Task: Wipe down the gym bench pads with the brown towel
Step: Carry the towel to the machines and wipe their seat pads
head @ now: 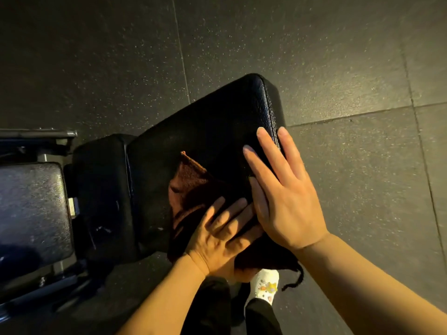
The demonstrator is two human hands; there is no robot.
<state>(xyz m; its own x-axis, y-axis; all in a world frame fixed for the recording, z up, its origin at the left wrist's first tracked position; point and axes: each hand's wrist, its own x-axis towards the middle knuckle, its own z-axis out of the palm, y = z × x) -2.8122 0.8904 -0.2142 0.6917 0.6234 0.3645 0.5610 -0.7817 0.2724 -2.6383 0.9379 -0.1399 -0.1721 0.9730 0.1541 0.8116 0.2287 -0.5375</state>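
Observation:
A black padded bench pad (208,122) runs across the middle of the head view, with a smaller black pad (101,189) to its left. The brown towel (191,187) lies crumpled on the big pad near its front edge and hangs over that edge. My left hand (225,238) presses flat on the towel, fingers spread over the cloth. My right hand (280,189) lies flat with fingers apart on the pad's right edge, just beside the towel, and holds nothing.
Another dark bench pad (31,209) on a metal frame (41,136) stands at the left. Speckled rubber floor tiles (350,68) surround the bench. My white shoe (264,284) and dark trousers show below the pad's front edge.

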